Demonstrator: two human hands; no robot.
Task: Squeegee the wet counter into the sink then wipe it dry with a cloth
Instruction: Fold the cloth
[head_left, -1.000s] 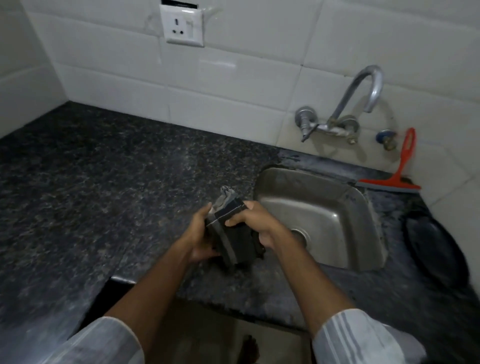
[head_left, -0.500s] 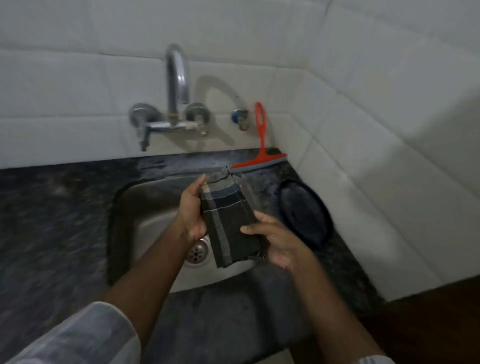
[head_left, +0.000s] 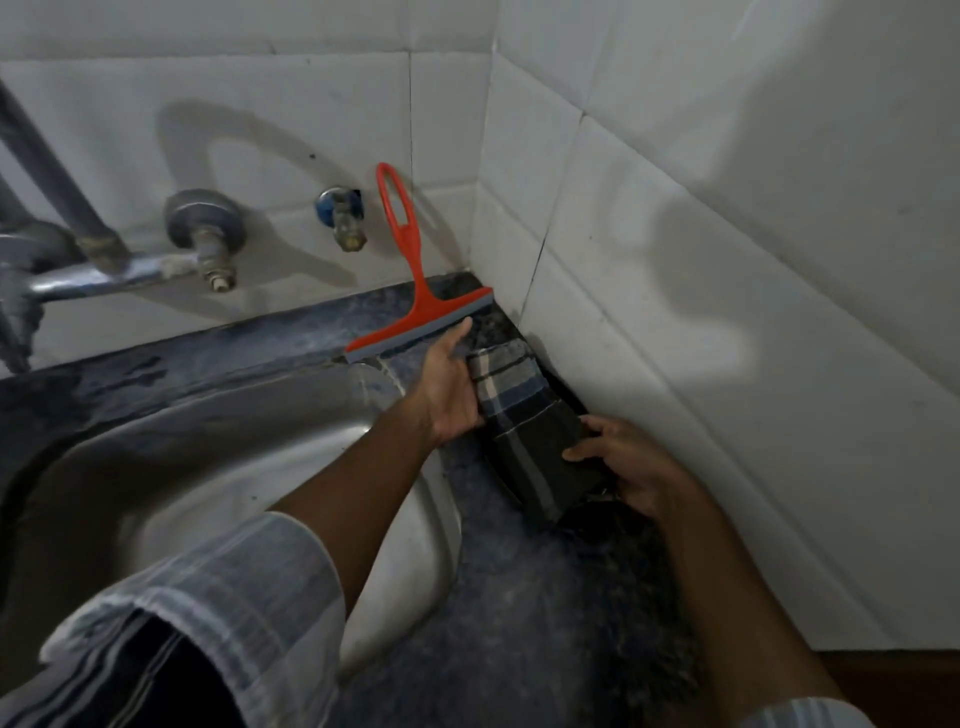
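Observation:
A folded dark checked cloth (head_left: 524, 415) is held over the dark granite counter (head_left: 524, 597) in the right corner, beside the tiled side wall. My left hand (head_left: 449, 387) grips its far left edge and my right hand (head_left: 628, 467) grips its near right end. A red squeegee (head_left: 415, 306) leans against the back wall, its grey blade resting on the counter just beyond my left fingertips. The steel sink (head_left: 218, 467) lies to the left, under my left forearm.
A chrome tap (head_left: 104, 260) and a small blue-capped valve (head_left: 340, 218) stick out of the back wall. A dark round object (head_left: 618, 525) lies on the counter partly under the cloth and my right hand. White tiled walls (head_left: 727, 312) close the corner.
The view swung right, from the open counter to the corner beyond the sink. Both hands carried the cloth from in front of the sink, across it, down toward the corner counter near the squeegee.

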